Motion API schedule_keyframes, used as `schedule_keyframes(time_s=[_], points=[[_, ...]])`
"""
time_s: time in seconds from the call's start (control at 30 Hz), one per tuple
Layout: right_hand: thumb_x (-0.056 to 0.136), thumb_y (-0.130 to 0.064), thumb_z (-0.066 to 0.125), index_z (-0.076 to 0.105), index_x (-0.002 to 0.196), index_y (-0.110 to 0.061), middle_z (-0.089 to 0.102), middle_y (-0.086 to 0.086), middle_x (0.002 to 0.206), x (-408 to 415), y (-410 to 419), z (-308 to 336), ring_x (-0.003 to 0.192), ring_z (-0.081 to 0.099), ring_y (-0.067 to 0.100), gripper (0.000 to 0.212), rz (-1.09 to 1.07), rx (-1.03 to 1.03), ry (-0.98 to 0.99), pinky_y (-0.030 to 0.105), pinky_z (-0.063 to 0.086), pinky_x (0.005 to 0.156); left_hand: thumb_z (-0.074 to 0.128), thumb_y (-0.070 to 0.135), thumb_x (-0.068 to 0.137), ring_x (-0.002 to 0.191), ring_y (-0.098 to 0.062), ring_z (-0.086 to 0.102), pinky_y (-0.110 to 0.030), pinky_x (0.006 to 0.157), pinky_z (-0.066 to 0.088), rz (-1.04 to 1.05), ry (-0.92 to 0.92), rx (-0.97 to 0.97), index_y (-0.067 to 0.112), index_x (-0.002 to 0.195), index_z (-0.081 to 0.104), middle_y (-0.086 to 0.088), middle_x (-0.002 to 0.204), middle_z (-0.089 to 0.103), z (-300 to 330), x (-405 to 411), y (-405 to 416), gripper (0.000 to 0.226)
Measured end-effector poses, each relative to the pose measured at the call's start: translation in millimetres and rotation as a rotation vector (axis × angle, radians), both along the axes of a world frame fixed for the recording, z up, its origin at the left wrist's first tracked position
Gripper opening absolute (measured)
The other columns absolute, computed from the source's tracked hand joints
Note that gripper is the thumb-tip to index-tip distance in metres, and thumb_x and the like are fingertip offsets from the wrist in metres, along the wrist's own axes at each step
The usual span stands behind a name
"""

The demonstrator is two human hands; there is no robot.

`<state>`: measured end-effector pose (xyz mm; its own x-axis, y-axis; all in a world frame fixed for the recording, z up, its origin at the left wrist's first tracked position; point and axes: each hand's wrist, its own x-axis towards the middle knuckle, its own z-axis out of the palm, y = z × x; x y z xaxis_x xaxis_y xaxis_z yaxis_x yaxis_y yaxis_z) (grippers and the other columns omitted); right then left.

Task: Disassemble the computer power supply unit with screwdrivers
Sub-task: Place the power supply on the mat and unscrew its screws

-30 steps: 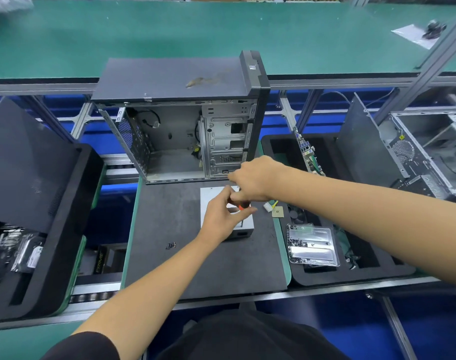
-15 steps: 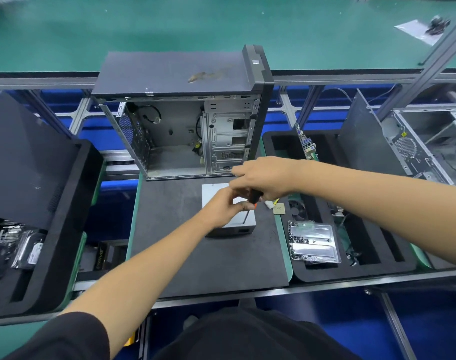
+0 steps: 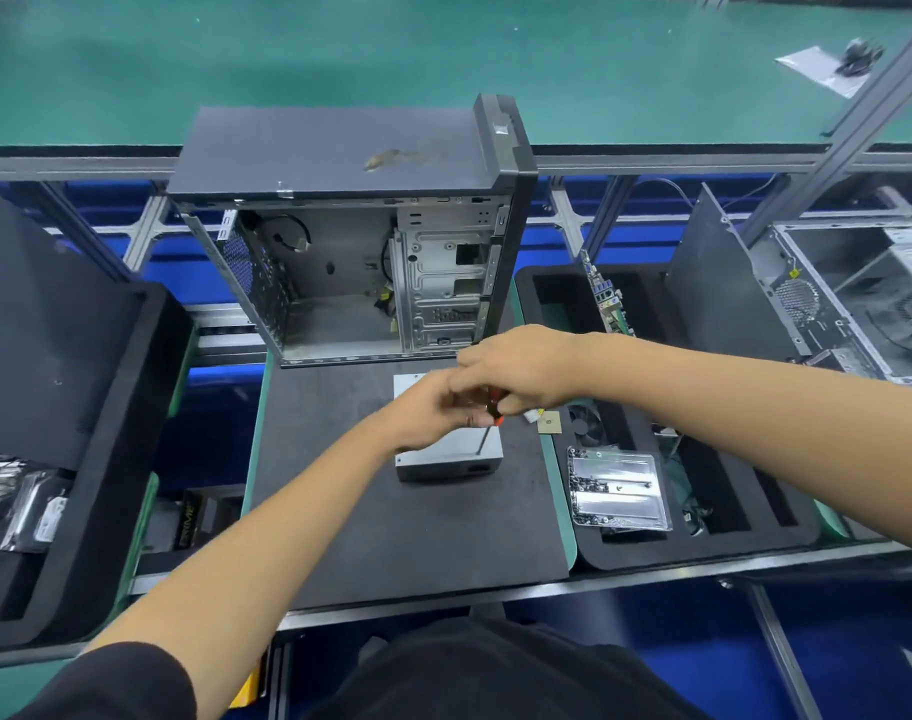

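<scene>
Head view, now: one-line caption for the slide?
Both hands, left and right, hold a red-handled screwdriver tip-down on the grey metal power supply box.

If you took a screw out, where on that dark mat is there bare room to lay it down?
The black mat is bare along its near edge and on its left side, between the power supply unit and the mat's left border. It is crowded in the middle, where both hands meet at the screwdriver, and behind, by the open computer case.

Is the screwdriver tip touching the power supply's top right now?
Touching: the head view shows the screwdriver shaft ending directly on the power supply top, no gap visible.
</scene>
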<state>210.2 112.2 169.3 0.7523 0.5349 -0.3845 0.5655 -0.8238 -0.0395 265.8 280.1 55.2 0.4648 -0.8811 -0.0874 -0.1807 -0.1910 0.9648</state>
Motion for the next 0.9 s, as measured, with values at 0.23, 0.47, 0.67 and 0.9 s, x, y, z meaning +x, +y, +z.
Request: schedule_keyframes(time_s=[0.23,0.47,0.67,0.9], points=[[0.079,-0.024,0.068,0.047,0.109,-0.031,0.041,-0.007,0.104,-1.2,2.5,-11.5,0.096,0.042,0.019,0.038,-0.058,0.165,0.007,0.024,0.029,0.052,0.094,0.026,0.069,0.078,-0.003,0.066,-0.017,0.069,0.051,0.373,0.087,0.041,0.023,0.088,0.064,0.016,0.079,0.07,-13.9,-35.9,-5.5,0.035],[0.095,-0.037,0.045,0.055,0.109,-0.024,0.049,-0.001,0.07,4.8,17.8,-2.8,0.06,0.044,0.023,0.022,-0.13,-0.233,-0.112,0.031,0.026,0.05,0.095,0.027,0.066,0.081,-0.008,0.069,-0.023,0.072,0.053,0.313,0.044,0.054,0.017,0.092,0.066,0.005,0.082,0.074,-7.0,-32.4,-13.5,0.04],[0.085,-0.017,0.062,0.056,0.123,-0.032,0.039,-0.005,0.104,5.9,4.7,3.6,0.098,0.041,0.021,0.042,0.085,-0.098,-0.036,0.027,0.021,0.048,0.073,0.016,0.093,0.104,-0.017,0.068,-0.033,0.097,0.051,-0.02,0.055,0.067,0.028,0.106,0.073,0.003,0.104,0.076,0.2,-1.2,5.6,0.018],[0.08,-0.035,0.067,0.046,0.108,-0.029,0.041,-0.006,0.1,8.2,6.4,-5.0,0.092,0.044,0.02,0.035,-0.026,0.005,-0.025,0.028,0.028,0.049,0.092,0.035,0.067,0.086,-0.013,0.069,-0.031,0.078,0.058,0.409,0.064,0.002,0.028,0.088,0.064,0.01,0.084,0.071,-11.5,-33.6,-9.5,0.035]])
